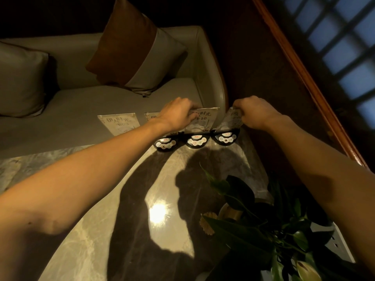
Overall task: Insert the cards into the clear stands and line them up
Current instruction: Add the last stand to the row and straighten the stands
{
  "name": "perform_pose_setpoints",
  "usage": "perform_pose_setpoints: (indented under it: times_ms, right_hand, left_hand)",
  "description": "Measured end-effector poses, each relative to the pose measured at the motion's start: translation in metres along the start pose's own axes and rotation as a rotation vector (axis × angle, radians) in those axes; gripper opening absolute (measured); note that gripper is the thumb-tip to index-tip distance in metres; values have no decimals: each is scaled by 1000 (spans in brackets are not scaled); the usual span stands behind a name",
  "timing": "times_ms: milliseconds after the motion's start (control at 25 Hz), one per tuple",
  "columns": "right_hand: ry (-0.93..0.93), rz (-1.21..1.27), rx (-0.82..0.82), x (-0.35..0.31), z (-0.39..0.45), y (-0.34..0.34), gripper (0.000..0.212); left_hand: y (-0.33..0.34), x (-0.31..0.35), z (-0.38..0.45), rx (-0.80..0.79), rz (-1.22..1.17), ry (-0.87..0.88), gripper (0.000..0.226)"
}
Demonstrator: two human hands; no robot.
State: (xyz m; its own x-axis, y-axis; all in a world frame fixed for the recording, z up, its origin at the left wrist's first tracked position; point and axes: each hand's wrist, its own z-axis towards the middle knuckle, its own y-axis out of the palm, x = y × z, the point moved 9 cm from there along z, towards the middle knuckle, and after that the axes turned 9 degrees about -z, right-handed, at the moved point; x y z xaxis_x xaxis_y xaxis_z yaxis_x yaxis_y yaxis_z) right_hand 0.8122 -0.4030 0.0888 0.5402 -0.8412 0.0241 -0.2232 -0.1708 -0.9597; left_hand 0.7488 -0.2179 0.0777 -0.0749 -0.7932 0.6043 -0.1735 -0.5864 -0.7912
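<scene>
A grey sofa point(101, 102) with two cushions point(134, 47) runs along the far edge of a polished marble table point(97, 230); a wooden frame and a latticed window point(345, 41) fill the right side of the dim room. A leafy plant point(263, 220) stands at the table's near right corner, and a lamp glare shines off the stone in the middle.

Four clear stands sit in a row along the far edge, toward the far right corner. The leftmost stand point(119, 123) is free, its card reading 03. The second stand point(151, 116) is mostly hidden behind the left hand point(178, 114), which is closed over the top edge of the third stand point(205, 120), card reading 10. The right hand point(255, 112) is closed on the top of the fourth stand point(232, 118), which leans off square to the others. Three stands show black round bases point(196, 140) with small buttons.

The stands look light and stiff, probably acrylic: slippery on this glossy stone and easy to scuff or tip. Holding them by the top edge gives leverage for turning; pushing low at the base would likely slide them straighter. The cards are thin and would bend if forced.
</scene>
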Motion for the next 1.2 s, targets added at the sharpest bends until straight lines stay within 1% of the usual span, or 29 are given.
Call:
perform_pose_setpoints:
  times_ms: [320,520,800,1000,1200]
  right_hand:
    - [-5,-16,-13,-2,2,-4,43]
    - [-7,51,-48,1,-1,-4,31]
    - [-32,51,-16,-3,-3,-5,36]
    - [-46,69,-12,-2,-5,-2,34]
    - [-23,95,-5,0,-4,4,37]
  left_hand:
    - [0,0,1,20,0,7,31]
    - [0,-1,2,32,2,-1,32]
    - [1,-3,1,34,2,-6,33]
    - [1,-2,0,35,2,2,33]
    - [2,-1,-1,33,-4,-4,31]
